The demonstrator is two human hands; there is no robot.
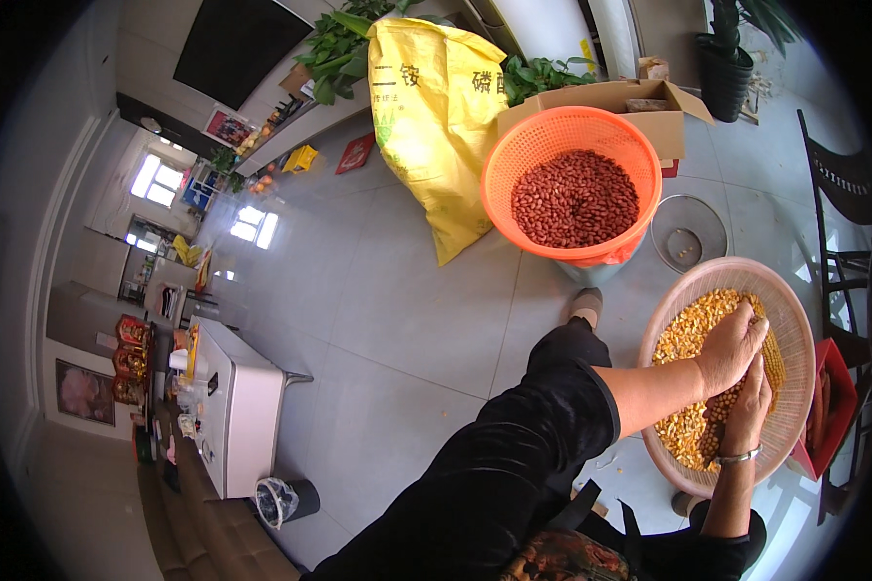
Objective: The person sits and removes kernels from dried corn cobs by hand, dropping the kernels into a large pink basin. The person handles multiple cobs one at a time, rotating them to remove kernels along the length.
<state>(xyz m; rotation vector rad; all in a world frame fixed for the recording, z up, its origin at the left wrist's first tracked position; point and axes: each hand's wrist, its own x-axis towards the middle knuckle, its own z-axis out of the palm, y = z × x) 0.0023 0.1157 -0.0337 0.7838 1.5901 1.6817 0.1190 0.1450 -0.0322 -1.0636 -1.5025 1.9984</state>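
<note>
A round pinkish woven basket [796,436] holds loose yellow corn kernels [679,436] and corn cobs. My left hand [730,352] is over the basket, its fingers closed near the upper end of a corn cob [773,359]. Just below it, my right hand [748,410], with a metal bracelet at the wrist, curls against the cobs from the other side. Both hands are close together and largely hide what lies between them. Another cob with darker, shaded kernels [719,421] shows under my left wrist.
An orange perforated basket [498,185] of red beans stands on a bucket beside a yellow sack [436,123] and a cardboard box [665,134]. A round sieve [712,225] lies on the floor. Near the corn basket are a red box [836,407] and a black chair [846,181].
</note>
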